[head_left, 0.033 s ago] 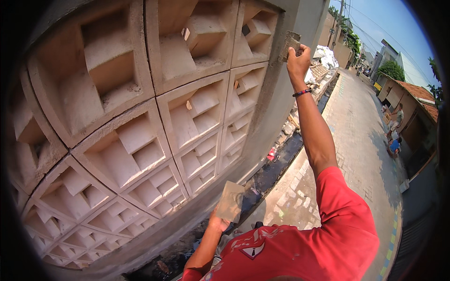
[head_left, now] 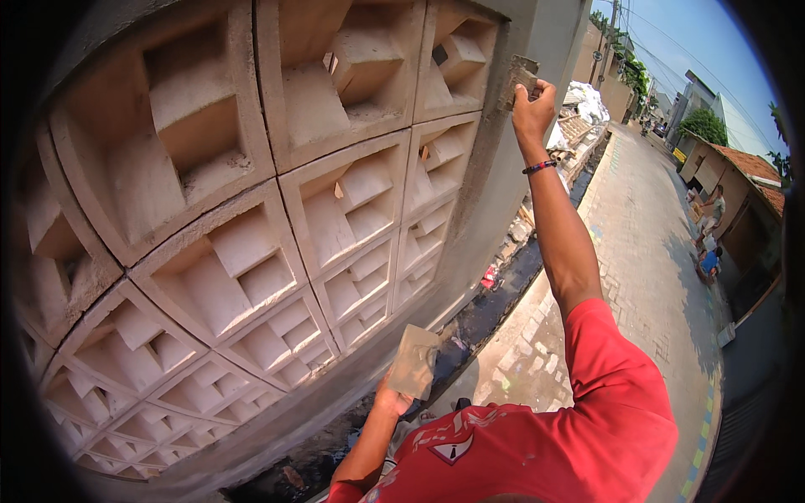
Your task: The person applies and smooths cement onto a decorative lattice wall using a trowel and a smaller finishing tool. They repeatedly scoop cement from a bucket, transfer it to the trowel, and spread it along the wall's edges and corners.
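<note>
My right hand [head_left: 534, 107], raised at arm's length, is closed on a small flat grey piece [head_left: 522, 74] smeared with what looks like mortar. This piece lies against the grey plastered pillar [head_left: 541, 42] at the right end of the block wall; its full shape is partly hidden by my fingers. Low down beside the wall, my left hand [head_left: 391, 399] grips a thin rectangular grey-brown plate [head_left: 416, 360] by its lower edge. Pale hollow concrete vent blocks [head_left: 220, 268] with stepped openings fill the wall on the left.
A narrow drain [head_left: 503, 293] with dark water runs along the wall's foot. Rubble and white sacks [head_left: 587, 105] lie further along it. A paved lane [head_left: 637, 251] stretches away on the right, where two people [head_left: 711, 239] are beside a tiled-roof building [head_left: 742, 168].
</note>
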Action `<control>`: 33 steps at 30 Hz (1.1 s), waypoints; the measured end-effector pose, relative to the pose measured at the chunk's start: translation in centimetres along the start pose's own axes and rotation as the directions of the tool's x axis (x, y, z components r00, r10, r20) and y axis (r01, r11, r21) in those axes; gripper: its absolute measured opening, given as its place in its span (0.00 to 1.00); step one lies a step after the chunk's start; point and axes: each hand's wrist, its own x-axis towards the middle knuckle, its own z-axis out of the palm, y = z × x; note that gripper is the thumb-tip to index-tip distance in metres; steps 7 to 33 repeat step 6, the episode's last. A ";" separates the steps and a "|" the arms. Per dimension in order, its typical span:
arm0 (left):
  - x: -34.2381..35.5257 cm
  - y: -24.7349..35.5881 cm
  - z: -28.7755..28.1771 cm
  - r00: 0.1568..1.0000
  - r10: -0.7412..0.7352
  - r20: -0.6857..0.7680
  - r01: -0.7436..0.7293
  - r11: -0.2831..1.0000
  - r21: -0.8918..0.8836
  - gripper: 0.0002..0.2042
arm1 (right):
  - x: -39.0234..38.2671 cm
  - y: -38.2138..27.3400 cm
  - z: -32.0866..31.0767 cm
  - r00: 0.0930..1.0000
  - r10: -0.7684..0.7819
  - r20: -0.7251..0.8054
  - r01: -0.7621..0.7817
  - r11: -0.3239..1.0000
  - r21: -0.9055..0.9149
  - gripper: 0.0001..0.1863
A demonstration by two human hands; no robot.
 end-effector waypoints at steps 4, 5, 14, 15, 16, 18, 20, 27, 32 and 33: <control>0.6 -0.6 0.6 1.000 0.021 -0.020 -0.021 1.000 -0.012 0.17 | -0.5 1.1 2.1 0.999 0.040 0.037 -0.042 0.997 0.061 0.17; 0.7 -0.5 0.8 0.999 0.036 -0.021 -0.036 0.999 0.003 0.18 | -0.4 1.6 2.5 0.996 0.072 0.050 -0.075 0.996 0.046 0.19; 0.5 -0.3 1.2 0.998 0.051 -0.023 -0.050 0.999 0.018 0.20 | -0.2 2.2 2.7 0.993 0.105 0.063 -0.107 0.994 0.031 0.20; 0.5 -0.3 1.2 0.998 0.051 -0.023 -0.050 0.999 0.018 0.20 | -0.2 2.2 2.7 0.993 0.105 0.063 -0.107 0.994 0.031 0.20; 0.5 -0.3 1.2 0.998 0.051 -0.023 -0.050 0.999 0.018 0.20 | -0.2 2.2 2.7 0.993 0.105 0.063 -0.107 0.994 0.031 0.20; 0.5 -0.3 1.2 0.998 0.051 -0.023 -0.050 0.999 0.018 0.20 | -0.2 2.2 2.7 0.993 0.105 0.063 -0.107 0.994 0.031 0.20; 0.5 -0.3 1.2 0.998 0.051 -0.023 -0.050 0.999 0.018 0.20 | -0.2 2.2 2.7 0.993 0.105 0.063 -0.107 0.994 0.031 0.20; 0.5 -0.3 1.2 0.998 0.051 -0.023 -0.050 0.999 0.018 0.20 | -0.2 2.2 2.7 0.993 0.105 0.063 -0.107 0.994 0.031 0.20; 0.5 -0.3 1.2 0.998 0.051 -0.023 -0.050 0.999 0.018 0.20 | -0.2 2.2 2.7 0.993 0.105 0.063 -0.107 0.994 0.031 0.20; 0.5 -0.3 1.2 0.998 0.051 -0.023 -0.050 0.999 0.018 0.20 | -0.2 2.2 2.7 0.993 0.105 0.063 -0.107 0.994 0.031 0.20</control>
